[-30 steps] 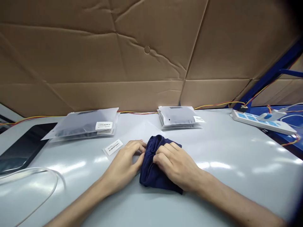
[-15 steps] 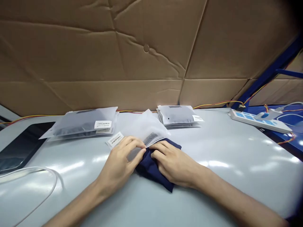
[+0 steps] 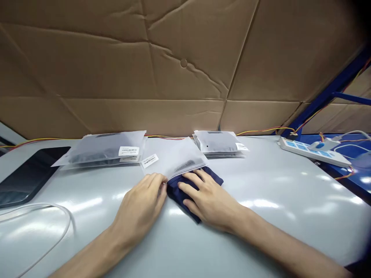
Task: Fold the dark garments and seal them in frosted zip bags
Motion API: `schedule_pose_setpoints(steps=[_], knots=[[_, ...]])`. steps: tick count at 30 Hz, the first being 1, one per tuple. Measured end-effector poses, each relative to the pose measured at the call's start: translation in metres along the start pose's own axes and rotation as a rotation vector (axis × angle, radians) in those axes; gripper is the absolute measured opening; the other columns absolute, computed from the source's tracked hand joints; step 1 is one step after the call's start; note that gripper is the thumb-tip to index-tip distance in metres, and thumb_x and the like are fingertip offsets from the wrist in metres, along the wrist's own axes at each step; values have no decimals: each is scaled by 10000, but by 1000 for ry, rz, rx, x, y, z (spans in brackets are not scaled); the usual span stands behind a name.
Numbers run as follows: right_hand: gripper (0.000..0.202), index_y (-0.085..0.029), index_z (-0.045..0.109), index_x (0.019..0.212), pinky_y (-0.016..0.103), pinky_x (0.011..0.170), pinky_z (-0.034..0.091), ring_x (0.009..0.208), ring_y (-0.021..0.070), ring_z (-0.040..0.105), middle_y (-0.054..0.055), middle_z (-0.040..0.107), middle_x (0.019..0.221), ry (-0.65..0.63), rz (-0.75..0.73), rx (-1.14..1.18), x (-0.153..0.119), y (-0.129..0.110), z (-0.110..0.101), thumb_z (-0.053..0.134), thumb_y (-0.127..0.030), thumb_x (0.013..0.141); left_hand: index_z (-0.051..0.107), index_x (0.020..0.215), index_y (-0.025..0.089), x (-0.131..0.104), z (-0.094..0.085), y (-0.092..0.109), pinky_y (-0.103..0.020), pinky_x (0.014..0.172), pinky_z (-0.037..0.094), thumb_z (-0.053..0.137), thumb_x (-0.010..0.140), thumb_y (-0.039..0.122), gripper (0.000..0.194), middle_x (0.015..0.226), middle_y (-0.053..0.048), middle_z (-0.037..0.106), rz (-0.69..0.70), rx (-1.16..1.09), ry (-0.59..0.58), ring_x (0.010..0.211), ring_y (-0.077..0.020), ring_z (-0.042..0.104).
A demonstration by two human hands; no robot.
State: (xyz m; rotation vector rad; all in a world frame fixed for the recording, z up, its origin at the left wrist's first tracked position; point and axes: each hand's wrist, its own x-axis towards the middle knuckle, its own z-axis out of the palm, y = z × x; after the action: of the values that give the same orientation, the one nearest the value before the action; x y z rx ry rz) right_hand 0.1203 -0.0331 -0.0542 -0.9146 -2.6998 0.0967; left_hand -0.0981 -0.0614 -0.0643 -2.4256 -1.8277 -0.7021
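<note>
A frosted plastic bag (image 3: 176,154) lies in the middle of the table, its mouth toward me, with printed text near the opening and a white barcode label at its left. Dark navy folded fabric (image 3: 214,175) is partly inside that mouth; what kind of garment it is I cannot tell. My left hand (image 3: 142,206) pinches the left corner of the bag's mouth between thumb and fingers. Spread over the fabric, my right hand (image 3: 208,199) presses it flat, fingertips close to the bag's edge.
Filled frosted bags with barcode labels are stacked at the back left (image 3: 107,148) and back right (image 3: 217,143). A black tablet (image 3: 26,175) and white cable (image 3: 65,210) lie left. A power strip (image 3: 314,152) sits right. Cardboard (image 3: 185,81) stands behind.
The fabric has gone further into the bag and lies flatter. My right hand's fingers have spread out over it. My left hand has shifted slightly left along the bag's mouth.
</note>
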Motion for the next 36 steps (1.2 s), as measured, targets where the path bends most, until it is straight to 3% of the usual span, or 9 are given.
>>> schedule_pose_setpoints(steps=[4,8,13,16,20,24,28,31,36], knots=[[347,-178,557,1318,598,1095,402,1281,349,478,138,532,1421,33,97,-86,14,-11,10,441,-292,1011,610,953,171,3,-2,2,-344,649,432,455,999,177,162,819,-28,651,253,253,203,713,-209,605],[389,-148,564,1340,595,1124,374,1322,372,468,142,532,1451,40,102,-127,32,-17,17,426,-324,1021,628,878,180,4,-2,0,-325,583,359,441,973,98,225,722,-12,571,351,323,229,623,-191,517],[401,-118,568,1333,498,1087,433,1275,310,530,163,586,1394,84,-9,-148,40,-10,20,487,-339,1009,641,973,203,4,-4,-9,-313,576,349,439,973,123,217,812,-21,595,221,316,82,691,-201,555],[310,-125,633,1228,420,923,523,1081,264,622,139,688,1180,173,-114,-177,30,-1,17,482,-280,1007,634,1083,237,7,-9,-16,-307,571,365,431,981,150,243,931,-30,636,119,296,33,770,-213,605],[245,-157,671,1109,453,897,531,1061,284,610,154,667,1178,298,88,-189,13,12,10,517,-297,980,614,1198,263,11,-14,-20,-316,566,406,343,1001,186,343,1081,-53,653,-17,256,-76,805,-226,636],[425,-149,585,1236,524,1026,482,1278,344,506,198,550,1377,221,289,-61,3,22,3,591,-437,924,569,1298,256,11,-17,-18,-396,705,508,329,1021,371,384,1219,-86,624,-70,164,-186,959,-280,656],[532,-184,503,1344,509,1069,462,1313,321,499,173,508,1422,92,336,107,1,28,-4,616,-447,896,514,1363,234,8,-17,-16,-474,836,522,504,910,586,574,1308,-124,581,-43,141,-214,1075,-341,626],[595,-218,445,1411,482,1070,466,1288,296,521,148,491,1424,49,305,195,-1,32,-10,635,-383,872,522,1329,237,9,-16,-17,-473,842,521,587,858,573,582,1285,-119,584,-32,140,-226,1048,-338,631],[576,-220,455,1400,465,1044,482,1216,277,548,132,533,1321,44,306,238,-2,35,-11,638,-317,862,558,1162,239,9,-13,-14,-442,788,519,524,917,475,342,1146,-78,621,-42,73,-215,940,-294,636]])
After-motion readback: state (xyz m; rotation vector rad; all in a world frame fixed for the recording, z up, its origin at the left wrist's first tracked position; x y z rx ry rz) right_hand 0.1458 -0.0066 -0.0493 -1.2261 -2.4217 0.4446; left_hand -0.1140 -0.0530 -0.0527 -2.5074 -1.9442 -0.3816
